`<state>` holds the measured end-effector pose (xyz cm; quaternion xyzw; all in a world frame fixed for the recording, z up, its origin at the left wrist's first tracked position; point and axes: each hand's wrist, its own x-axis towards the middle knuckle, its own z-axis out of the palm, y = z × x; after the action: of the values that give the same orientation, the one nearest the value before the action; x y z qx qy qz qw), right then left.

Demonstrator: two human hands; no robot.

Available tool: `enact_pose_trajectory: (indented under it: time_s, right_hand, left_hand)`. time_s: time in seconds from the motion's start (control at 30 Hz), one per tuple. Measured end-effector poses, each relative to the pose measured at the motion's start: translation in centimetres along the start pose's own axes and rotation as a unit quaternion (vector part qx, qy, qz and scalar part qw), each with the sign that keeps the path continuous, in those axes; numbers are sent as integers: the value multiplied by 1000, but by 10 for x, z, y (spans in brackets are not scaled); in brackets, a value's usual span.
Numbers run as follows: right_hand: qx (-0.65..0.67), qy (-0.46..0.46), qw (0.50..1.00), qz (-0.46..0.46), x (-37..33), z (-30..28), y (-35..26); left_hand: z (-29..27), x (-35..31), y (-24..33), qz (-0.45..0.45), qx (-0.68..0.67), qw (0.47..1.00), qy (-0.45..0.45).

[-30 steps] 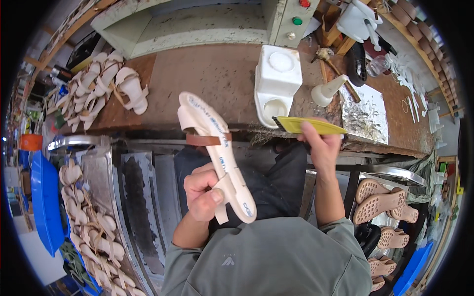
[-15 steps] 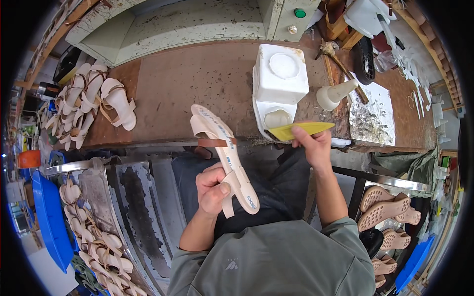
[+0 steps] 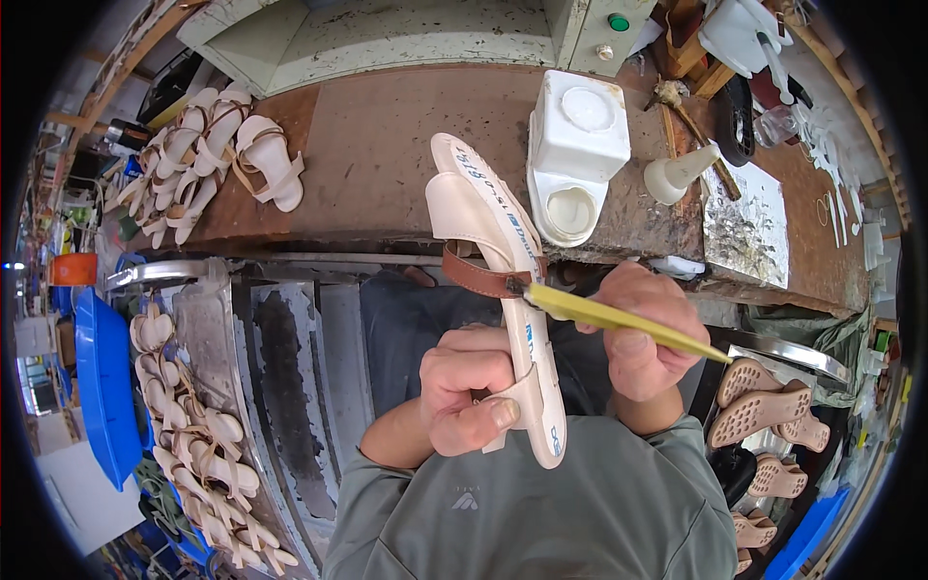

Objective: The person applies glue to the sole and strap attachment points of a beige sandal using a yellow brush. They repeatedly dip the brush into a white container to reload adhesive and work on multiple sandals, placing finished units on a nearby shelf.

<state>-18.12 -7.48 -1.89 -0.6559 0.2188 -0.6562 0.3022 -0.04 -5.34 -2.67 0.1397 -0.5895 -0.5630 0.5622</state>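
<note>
My left hand [image 3: 469,391] is closed around the strap end of a cream sandal upper [image 3: 493,217], which I hold up in front of my shirt. A brown strap [image 3: 480,277] crosses its middle, and print runs along the insole. In my right hand [image 3: 652,324] is a flat yellow brush [image 3: 619,319], pinched between thumb and fingers. Its dark tip meets the edge of the upper beside the brown strap. Just beyond, on the bench, stands a white plastic glue pot [image 3: 580,135] with a round opening at its near end.
Several cream sandal uppers [image 3: 274,166] are heaped at the bench's left, with more on a rack [image 3: 208,449] at my left. Pinkish soles [image 3: 759,416] lie at my right. A pale cone-shaped nozzle [image 3: 681,174], a hammer [image 3: 701,130] and a stained paper [image 3: 744,227] occupy the bench's right.
The brush has left the pot's opening and come toward me, its tip now at the sandal upper. My left hand has brought the upper up and to the right.
</note>
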Motion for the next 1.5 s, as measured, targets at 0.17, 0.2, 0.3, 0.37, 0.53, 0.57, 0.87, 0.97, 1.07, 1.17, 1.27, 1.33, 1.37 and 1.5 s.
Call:
enact_pose_trajectory:
  time_s: [0.17, 0.2, 0.3, 0.37, 0.53, 0.57, 0.87, 0.97, 1.07, 1.17, 1.27, 1.33, 1.37, 1.5]
  right_hand:
    - [-30, -33, 998, -37, -11, 1, -15]
    - [-33, -42, 998, -33, -13, 0, -18]
    - [-9, -23, 999, -28, -21, 4, -27]
    - [2, -22, 999, -24, -25, 4, -32]
    - [-4, -64, 998, -11, -33, -3, -44]
    - [4, -56, 998, -14, -33, -2, -46]
    - [59, -37, 998, -9, -31, -6, -56]
    - [49, -49, 997, -19, -39, -1, -59]
    - [55, -67, 996, -31, -44, -1, -64]
    - [66, -98, 992, -38, -47, -5, -69]
    - [128, -103, 986, 3, -50, -10, -72]
    - [146, -108, 982, 53, -44, -12, -77]
    - [134, -85, 986, 56, -41, -8, -73]
    - [109, -67, 989, 76, -20, -1, -62]
  left_hand:
    - [10, -6, 11, 23, 8, 1000, 9]
    - [11, -8, 13, 25, 5, 1000, 8]
    - [14, -11, 16, 42, 3, 999, -2]
    - [17, -12, 19, 53, 2, 999, -5]
    - [22, -17, 26, 58, 10, 998, -1]
    - [21, -18, 27, 62, 14, 998, -5]
    - [26, -24, 27, 91, 19, 996, 10]
    - [24, -25, 29, 78, 27, 997, 12]
    - [21, -30, 31, 67, 37, 997, 14]
    - [25, -31, 33, 64, 27, 997, 35]
    - [26, -30, 32, 68, 10, 997, 37]
    - [25, -32, 32, 74, 9, 997, 21]
    - [26, -32, 32, 85, 13, 996, 20]
    - [27, -33, 34, 109, 34, 993, 8]
